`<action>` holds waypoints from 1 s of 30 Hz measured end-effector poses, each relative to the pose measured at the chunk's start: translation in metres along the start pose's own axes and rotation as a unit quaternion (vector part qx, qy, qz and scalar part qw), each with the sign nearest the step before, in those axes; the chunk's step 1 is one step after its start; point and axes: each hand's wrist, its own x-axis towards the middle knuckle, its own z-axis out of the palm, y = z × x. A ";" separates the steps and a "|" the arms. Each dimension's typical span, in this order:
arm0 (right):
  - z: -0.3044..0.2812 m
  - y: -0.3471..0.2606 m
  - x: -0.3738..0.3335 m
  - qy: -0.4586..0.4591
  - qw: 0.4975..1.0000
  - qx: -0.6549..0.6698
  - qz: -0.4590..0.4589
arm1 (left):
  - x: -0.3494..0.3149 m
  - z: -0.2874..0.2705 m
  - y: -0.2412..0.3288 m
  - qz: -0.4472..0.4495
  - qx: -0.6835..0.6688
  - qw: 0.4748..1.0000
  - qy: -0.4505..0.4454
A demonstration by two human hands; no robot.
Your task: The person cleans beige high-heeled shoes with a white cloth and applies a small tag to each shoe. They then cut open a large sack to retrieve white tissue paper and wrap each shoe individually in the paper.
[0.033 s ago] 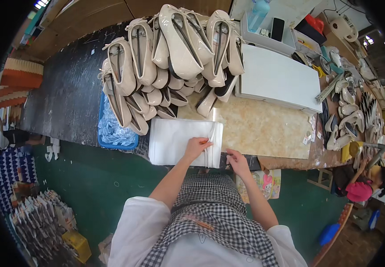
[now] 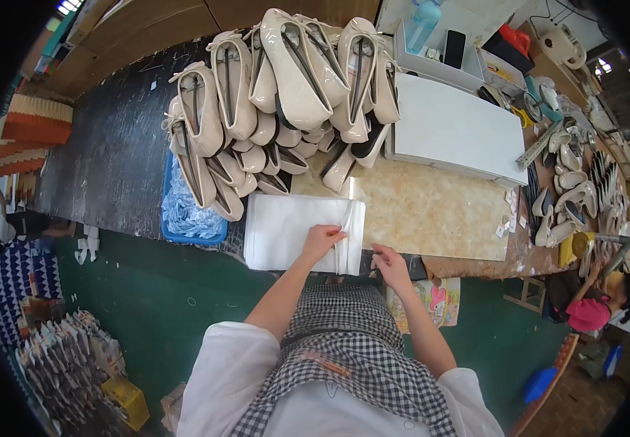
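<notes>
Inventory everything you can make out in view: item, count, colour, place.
Bow shoes: many, cream, heaped on the bench
White sheets: one stack, white, bench's front edge
Basket: one, blue, left of the sheets
Packets: many, pale blue, inside the basket
Long box: one, white, right of the heap
Bottle: one, light blue, upper right
Loose shoes: many, mostly pale, far right
Bench: one, dark at left, under the heap
Crate: one, yellow, floor, lower left
Co-worker: one, pink top, far right
Apron: one, black-and-white check, on the person
Left hand: one, bare, on the sheets
Right hand: one, bare, just right of the sheets
</notes>
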 end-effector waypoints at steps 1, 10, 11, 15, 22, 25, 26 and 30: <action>-0.003 -0.003 -0.001 -0.001 1.000 0.006 -0.004 | 0.002 -0.002 0.002 -0.011 0.021 1.000 -0.011; 0.011 -0.075 -0.027 0.043 0.984 -0.023 -0.169 | -0.053 -0.072 0.049 -0.037 -0.086 0.980 0.177; 0.014 -0.086 -0.032 0.030 0.986 -0.019 -0.162 | -0.076 -0.109 0.061 -0.051 -0.098 0.975 0.191; 0.069 -0.135 -0.028 -0.085 0.986 -0.002 -0.142 | -0.171 -0.241 0.108 -0.075 -0.205 0.922 0.320; 0.265 -0.333 -0.025 -0.285 0.921 0.059 -0.259 | -0.221 -0.313 0.144 0.079 -0.074 0.923 0.369; 0.291 -0.344 0.002 -0.212 0.927 -0.064 -0.304 | -0.212 -0.388 0.128 0.095 -0.097 0.899 0.417; 0.293 -0.338 0.013 -0.170 0.924 -0.111 -0.324 | -0.212 -0.411 0.133 0.090 -0.128 0.888 0.432; 0.239 -0.386 0.037 0.002 0.772 -0.382 -0.507 | -0.191 -0.449 0.147 0.187 0.236 0.899 0.319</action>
